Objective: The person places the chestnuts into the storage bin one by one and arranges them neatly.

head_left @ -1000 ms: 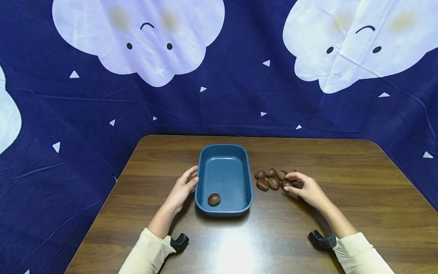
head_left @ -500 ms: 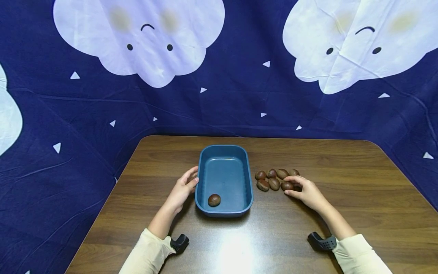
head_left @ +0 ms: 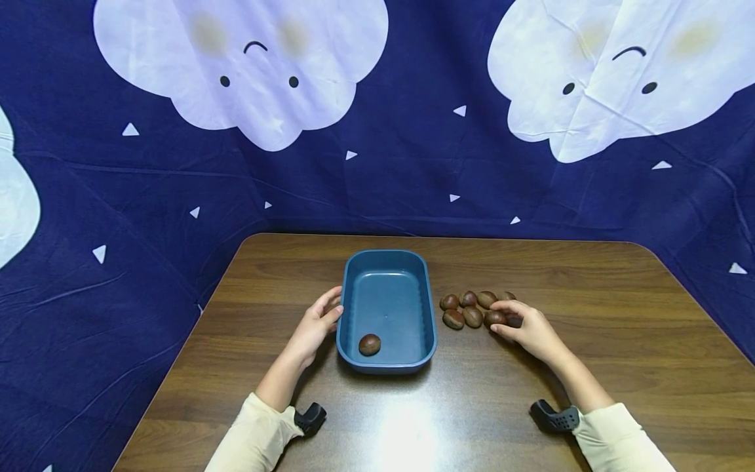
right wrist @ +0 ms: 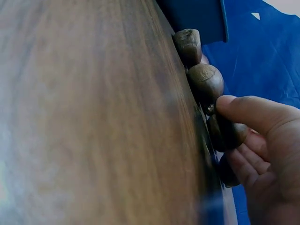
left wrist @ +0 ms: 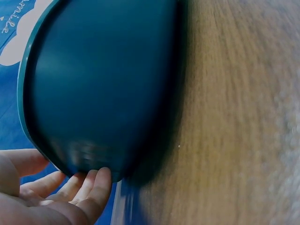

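In the head view a blue rectangular bin (head_left: 386,288) stands on the table with one chestnut (head_left: 369,345) at its near left corner. My left hand (head_left: 315,328) touches the bin's left side, its fingers extended along the outside wall, as the left wrist view also shows. To the right of the bin, several brown chestnuts (head_left: 472,317) lie close together in two rows. My right hand (head_left: 531,331) is at the right end of these rows, thumb and fingers pinching a chestnut (head_left: 494,319) of the near row. The hand partly hides chestnuts behind it.
A brown wooden table (head_left: 472,393) carries everything, its far edge meeting a dark blue cloth (head_left: 401,183) with white clouds. Black bands (head_left: 556,417) sit on both wrists. Bright glare lies on the table in front of the bin.
My right hand has shifted slightly among the right-end chestnuts, uncovering part of one in the far row. The left hand and the bin look still.
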Demonstrator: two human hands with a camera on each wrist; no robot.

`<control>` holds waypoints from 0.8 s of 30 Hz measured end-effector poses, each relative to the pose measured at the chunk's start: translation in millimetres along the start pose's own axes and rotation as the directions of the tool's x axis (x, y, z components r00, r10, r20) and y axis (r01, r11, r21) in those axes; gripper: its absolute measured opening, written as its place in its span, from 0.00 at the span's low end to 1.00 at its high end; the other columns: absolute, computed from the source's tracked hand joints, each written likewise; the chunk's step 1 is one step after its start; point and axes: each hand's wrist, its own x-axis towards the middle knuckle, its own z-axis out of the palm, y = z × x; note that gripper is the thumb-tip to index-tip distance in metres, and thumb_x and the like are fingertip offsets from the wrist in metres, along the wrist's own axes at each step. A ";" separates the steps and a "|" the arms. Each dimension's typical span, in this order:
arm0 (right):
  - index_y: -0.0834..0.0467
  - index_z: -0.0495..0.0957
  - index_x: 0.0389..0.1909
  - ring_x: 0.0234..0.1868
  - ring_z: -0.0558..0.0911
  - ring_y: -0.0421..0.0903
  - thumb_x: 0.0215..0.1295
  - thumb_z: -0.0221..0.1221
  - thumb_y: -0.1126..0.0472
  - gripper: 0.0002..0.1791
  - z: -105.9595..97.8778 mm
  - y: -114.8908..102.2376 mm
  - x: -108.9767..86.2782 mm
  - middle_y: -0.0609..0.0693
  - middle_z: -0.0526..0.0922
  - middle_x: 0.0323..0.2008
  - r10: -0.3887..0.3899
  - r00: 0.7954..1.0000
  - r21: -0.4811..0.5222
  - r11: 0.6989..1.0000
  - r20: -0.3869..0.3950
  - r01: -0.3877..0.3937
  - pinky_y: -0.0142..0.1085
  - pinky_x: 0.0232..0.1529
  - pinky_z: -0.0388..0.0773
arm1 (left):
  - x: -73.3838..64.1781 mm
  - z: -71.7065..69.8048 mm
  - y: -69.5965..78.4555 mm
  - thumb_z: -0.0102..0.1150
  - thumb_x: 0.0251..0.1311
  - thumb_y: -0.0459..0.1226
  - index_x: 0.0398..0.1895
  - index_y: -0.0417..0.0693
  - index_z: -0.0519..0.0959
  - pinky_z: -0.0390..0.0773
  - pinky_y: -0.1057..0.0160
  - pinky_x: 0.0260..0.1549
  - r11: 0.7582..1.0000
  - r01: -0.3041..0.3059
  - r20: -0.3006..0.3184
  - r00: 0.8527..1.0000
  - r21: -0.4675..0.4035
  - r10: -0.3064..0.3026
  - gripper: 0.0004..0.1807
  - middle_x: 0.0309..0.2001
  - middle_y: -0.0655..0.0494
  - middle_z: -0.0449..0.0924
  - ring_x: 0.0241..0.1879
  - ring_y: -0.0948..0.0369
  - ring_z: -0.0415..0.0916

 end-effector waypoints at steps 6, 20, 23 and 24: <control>0.62 0.76 0.44 0.36 0.79 0.47 0.49 0.66 0.65 0.19 -4.1 -9.3 9.3 0.54 0.80 0.39 -0.031 0.999 0.013 0.999 -0.014 0.031 0.41 0.37 0.74 | 1.0 -0.5 -1.0 0.42 0.65 0.31 0.64 0.41 0.58 0.67 0.51 0.47 1.000 -0.004 -0.004 1.000 0.004 0.004 0.24 0.60 0.39 0.62 0.56 0.48 0.63; 0.64 0.75 0.44 0.40 0.76 0.43 0.50 0.64 0.68 0.18 3.8 -46.1 51.3 0.53 0.79 0.39 -0.097 0.995 0.133 0.986 -0.002 0.096 0.39 0.40 0.74 | 1.6 -1.4 -1.2 0.42 0.65 0.31 0.64 0.41 0.58 0.68 0.52 0.46 1.000 -0.008 -0.005 1.000 0.019 0.008 0.24 0.60 0.39 0.62 0.56 0.46 0.63; 0.65 0.75 0.44 0.39 0.77 0.46 0.50 0.64 0.70 0.18 5.8 -68.2 58.3 0.54 0.79 0.39 -0.117 0.993 0.135 0.984 -0.002 0.117 0.40 0.41 0.73 | 1.5 -1.5 -1.0 0.42 0.65 0.30 0.64 0.40 0.57 0.68 0.52 0.47 1.000 -0.005 0.001 1.000 0.014 0.005 0.24 0.60 0.38 0.61 0.57 0.45 0.62; 0.67 0.75 0.43 0.39 0.77 0.48 0.50 0.64 0.71 0.18 6.4 -76.5 60.6 0.55 0.79 0.38 -0.130 0.992 0.140 0.982 -0.005 0.129 0.41 0.41 0.73 | 1.6 -1.6 -1.2 0.42 0.65 0.30 0.64 0.40 0.57 0.68 0.52 0.47 1.000 -0.001 0.001 1.000 0.010 0.001 0.24 0.61 0.38 0.61 0.57 0.45 0.62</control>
